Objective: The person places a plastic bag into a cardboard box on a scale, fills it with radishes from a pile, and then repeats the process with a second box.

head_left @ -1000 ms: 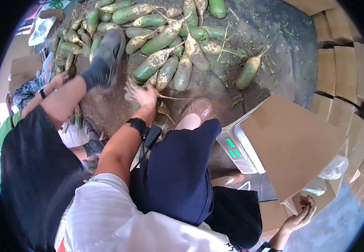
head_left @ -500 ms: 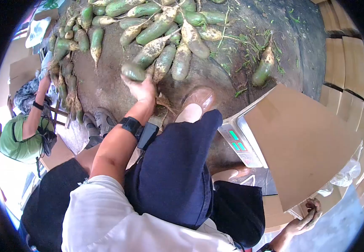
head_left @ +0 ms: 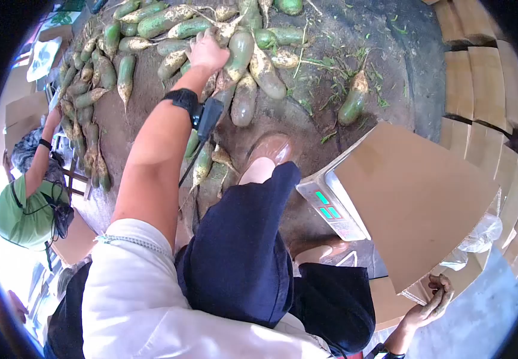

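Note:
My left hand [head_left: 209,54] reaches into a pile of green radishes [head_left: 182,29], palm down. Its fingers are spread over the radishes, and their tips are partly hidden among them. Right beside the hand lies a large green radish [head_left: 241,52] with a pale tapering root. At the lower right my right hand [head_left: 437,302], stained with soil, curls its fingers at the near edge of a cardboard box [head_left: 432,197]. The box rests tilted on a digital scale [head_left: 332,209] with lit green displays. Another radish [head_left: 202,170] lies under my left forearm.
A lone radish [head_left: 353,102] lies among leaf scraps to the right. Folded cardboard [head_left: 474,84] is stacked along the right side. At left, a person in a green shirt [head_left: 23,206] reaches toward the pile. My foot [head_left: 271,149] stands just below the radishes.
My left hand has moved up and further into the pile; the radish it held earlier is no longer seen in it. My right hand stays at the box edge. The view has shifted slightly.

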